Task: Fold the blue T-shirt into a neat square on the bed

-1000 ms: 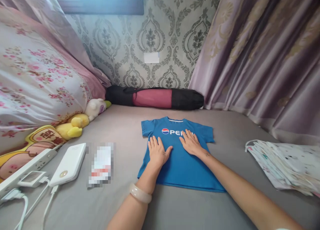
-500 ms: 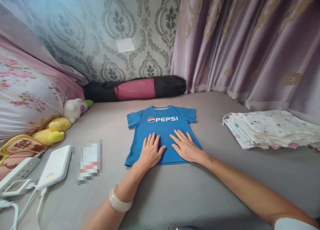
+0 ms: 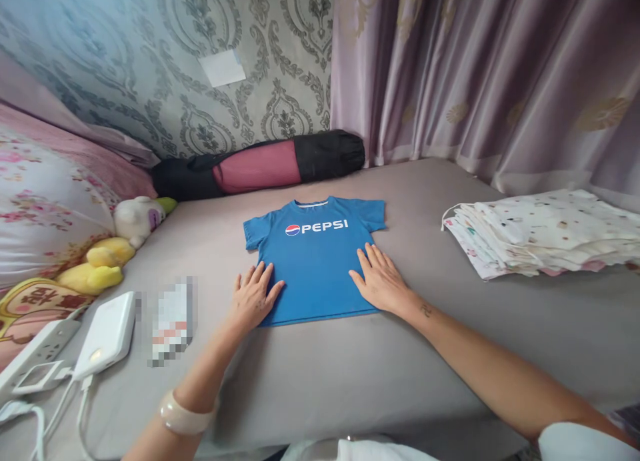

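A small blue T-shirt (image 3: 310, 274) with a white PEPSI print lies spread flat on the grey bed sheet (image 3: 300, 381), its neck facing the wall. My left hand (image 3: 254, 295) rests flat across the shirt's lower left edge, fingers spread. On the opposite side edge, my right hand (image 3: 380, 281) lies flat with its fingers apart. Neither hand grips the cloth. A pale bangle (image 3: 185, 414) circles my left wrist.
A folded stack of patterned white cloth (image 3: 545, 237) lies at the right. To the left are a white power bank (image 3: 107, 334), a power strip (image 3: 37, 354) with cables, and plush toys (image 3: 95, 267). A black and red rolled bag (image 3: 260, 167) lies along the wall.
My hands have moved apart, from the shirt's lower middle out to its two side edges. The view has shifted slightly. The shirt stays flat.
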Motion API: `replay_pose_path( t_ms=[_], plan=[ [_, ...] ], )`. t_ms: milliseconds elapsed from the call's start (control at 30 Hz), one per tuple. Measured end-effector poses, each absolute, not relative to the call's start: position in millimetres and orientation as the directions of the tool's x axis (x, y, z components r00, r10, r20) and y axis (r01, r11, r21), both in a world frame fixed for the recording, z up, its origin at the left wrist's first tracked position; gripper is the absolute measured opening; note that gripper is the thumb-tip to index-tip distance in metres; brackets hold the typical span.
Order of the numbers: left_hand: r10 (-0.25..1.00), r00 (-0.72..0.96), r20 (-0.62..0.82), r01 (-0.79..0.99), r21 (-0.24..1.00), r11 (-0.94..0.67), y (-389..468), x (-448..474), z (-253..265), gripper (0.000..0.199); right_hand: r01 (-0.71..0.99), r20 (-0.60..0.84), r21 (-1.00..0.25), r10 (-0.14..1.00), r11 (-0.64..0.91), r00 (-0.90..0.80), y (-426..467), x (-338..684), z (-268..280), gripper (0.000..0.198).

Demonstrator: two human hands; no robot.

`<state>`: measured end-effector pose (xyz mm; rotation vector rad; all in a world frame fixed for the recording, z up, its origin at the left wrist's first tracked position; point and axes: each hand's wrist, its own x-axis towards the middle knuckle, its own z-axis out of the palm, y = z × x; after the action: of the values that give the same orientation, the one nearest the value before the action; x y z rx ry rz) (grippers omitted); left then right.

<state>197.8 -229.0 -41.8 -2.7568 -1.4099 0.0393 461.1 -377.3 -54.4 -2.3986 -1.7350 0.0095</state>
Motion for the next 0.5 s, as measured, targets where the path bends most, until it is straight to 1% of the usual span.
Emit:
replay_pose_path(
  t_ms=[67, 133, 200, 267, 333, 400, 500],
  plan=[
    [0.79, 0.613, 0.01, 0.787, -0.099, -0.609, -226, 203, -33, 0.051, 0.94, 0.121, -0.193, 0.943, -0.283, 0.309, -379, 472, -51, 0.055],
    [0.761, 0.648, 0.036, 0.759, -0.113, -0.641, -220, 210, -27, 0.044, 0.92, 0.148, -0.264, 0.93, -0.29, 0.336, -379, 485, -45, 0.047],
    [0.72, 0.692, 0.058, 0.722, -0.076, -0.688, -215, 221, -26, 0.038, 0.878, 0.15, -0.339, 0.902, -0.338, 0.405, -378, 499, -39, 0.04],
    [0.648, 0.759, 0.066, 0.65, -0.006, -0.76, -210, 236, -30, 0.037, 0.829, 0.103, -0.392, 0.876, -0.399, 0.471, -378, 510, -35, 0.032],
    [0.548, 0.835, 0.062, 0.544, 0.066, -0.836, -209, 255, -35, 0.041, 0.791, 0.029, -0.411, 0.861, -0.454, 0.508, -378, 518, -31, 0.024],
    [0.469, 0.882, 0.046, 0.461, 0.116, -0.88, -211, 278, -39, 0.045, 0.771, -0.033, -0.401, 0.848, -0.495, 0.528, -378, 521, -29, 0.02],
    [0.392, 0.92, 0.012, 0.385, 0.162, -0.909, -214, 317, -41, 0.051, 0.77, -0.09, -0.368, 0.844, -0.521, 0.529, -380, 521, -26, 0.024]
  ],
)
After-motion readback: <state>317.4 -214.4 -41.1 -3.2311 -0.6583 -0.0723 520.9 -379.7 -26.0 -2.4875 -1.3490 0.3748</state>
